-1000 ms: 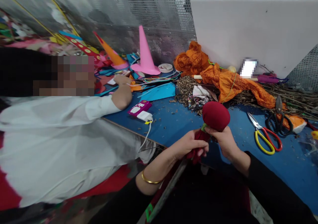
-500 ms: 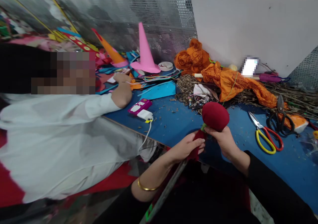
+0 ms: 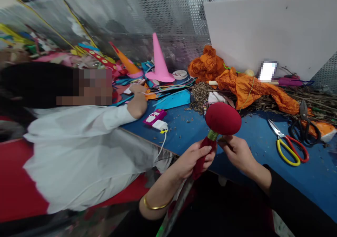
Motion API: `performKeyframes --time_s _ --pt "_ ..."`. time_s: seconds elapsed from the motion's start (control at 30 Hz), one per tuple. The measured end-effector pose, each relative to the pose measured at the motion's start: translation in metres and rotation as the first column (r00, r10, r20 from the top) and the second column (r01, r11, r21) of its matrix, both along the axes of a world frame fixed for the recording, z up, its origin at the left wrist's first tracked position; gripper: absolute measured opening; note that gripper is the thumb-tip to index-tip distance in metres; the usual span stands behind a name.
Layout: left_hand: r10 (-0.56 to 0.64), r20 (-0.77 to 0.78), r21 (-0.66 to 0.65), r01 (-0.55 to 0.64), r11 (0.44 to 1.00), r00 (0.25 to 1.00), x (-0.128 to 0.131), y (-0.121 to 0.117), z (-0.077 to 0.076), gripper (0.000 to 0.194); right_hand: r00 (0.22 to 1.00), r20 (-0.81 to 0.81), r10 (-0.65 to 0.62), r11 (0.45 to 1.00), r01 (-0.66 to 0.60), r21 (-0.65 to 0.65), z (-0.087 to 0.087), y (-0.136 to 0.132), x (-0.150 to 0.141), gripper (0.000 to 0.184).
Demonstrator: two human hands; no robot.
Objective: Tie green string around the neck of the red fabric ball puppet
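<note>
My left hand (image 3: 196, 156) is wrapped around the stem of a red cloth-covered stick with a rounded head (image 3: 223, 118). Below the head, a shiny green band (image 3: 212, 135) circles the neck. Bare stick (image 3: 179, 203) runs down past my wrist toward my lap. Beside the neck, just under the head, my right hand (image 3: 235, 151) is closed with its fingertips pinched together. Whatever those fingertips hold is too small to make out. Scissors with yellow and red handles (image 3: 289, 147) lie to the right of my right hand.
Dark shears (image 3: 305, 124) lie on the blue table (image 3: 181, 142) at the right. Orange cloth (image 3: 249, 89) covers dry twigs at the back. A lit phone (image 3: 268, 71) leans there. A pink cone hat (image 3: 160, 61) and purple box (image 3: 155, 117) stand left. A person in white (image 3: 86, 153) leans on the table.
My right hand has come off the neck toward the lower right, baring the green band. The red head has tilted and shifted slightly left. The view has turned a little left.
</note>
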State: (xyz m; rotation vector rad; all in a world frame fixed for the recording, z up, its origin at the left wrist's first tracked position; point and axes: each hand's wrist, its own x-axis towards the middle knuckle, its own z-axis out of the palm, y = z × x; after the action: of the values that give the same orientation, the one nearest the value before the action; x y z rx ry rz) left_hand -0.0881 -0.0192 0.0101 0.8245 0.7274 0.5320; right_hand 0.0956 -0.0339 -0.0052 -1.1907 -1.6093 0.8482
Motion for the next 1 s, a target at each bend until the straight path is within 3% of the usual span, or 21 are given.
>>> performKeyframes --time_s 0.13,0.4,0.63,0.73,0.8,0.87,0.93,1.0 --pt "0.048 -0.024 0.024 -0.047 0.999 0.999 0.007 -0.005 -0.005 0.053 0.996 0.084 -0.032 0.999 0.031 0.017 -0.001 -0.001 0.0 0.026" --pt "0.239 0.003 0.027 -0.239 0.971 0.971 0.021 -0.01 0.001 0.062 0.986 -0.161 -0.044 0.998 0.036 -0.051 -0.003 -0.005 -0.006 0.027" --pt "0.303 -0.125 0.205 -0.274 0.94 0.945 0.016 -0.006 -0.001 0.057 0.995 -0.031 -0.095 0.995 0.095 -0.009 -0.004 -0.005 -0.006 0.021" --pt "0.309 -0.144 0.239 -0.27 0.933 0.94 0.012 -0.006 0.0 0.055 0.975 -0.203 -0.094 0.988 0.066 -0.139 -0.008 -0.001 -0.007 0.02" --pt "0.307 -0.156 0.253 -0.263 0.931 0.939 0.012 -0.007 0.002 0.053 0.891 -0.433 -0.138 0.949 -0.006 -0.314 -0.01 0.002 -0.007 0.024" --pt "0.309 -0.175 0.266 -0.257 0.929 0.935 0.012 -0.009 0.004 0.053 0.743 -0.629 -0.231 0.885 -0.108 -0.453 -0.01 0.005 -0.006 0.023" --pt "0.326 -0.181 0.281 -0.269 0.921 0.928 0.012 -0.009 0.006 0.052 0.608 -0.728 -0.318 0.836 -0.182 -0.517 -0.01 0.009 -0.001 0.019" --pt "0.35 -0.172 0.294 -0.292 0.91 0.921 0.011 -0.008 0.006 0.051 0.538 -0.759 -0.367 0.814 -0.209 -0.542 -0.011 0.014 0.006 0.022"
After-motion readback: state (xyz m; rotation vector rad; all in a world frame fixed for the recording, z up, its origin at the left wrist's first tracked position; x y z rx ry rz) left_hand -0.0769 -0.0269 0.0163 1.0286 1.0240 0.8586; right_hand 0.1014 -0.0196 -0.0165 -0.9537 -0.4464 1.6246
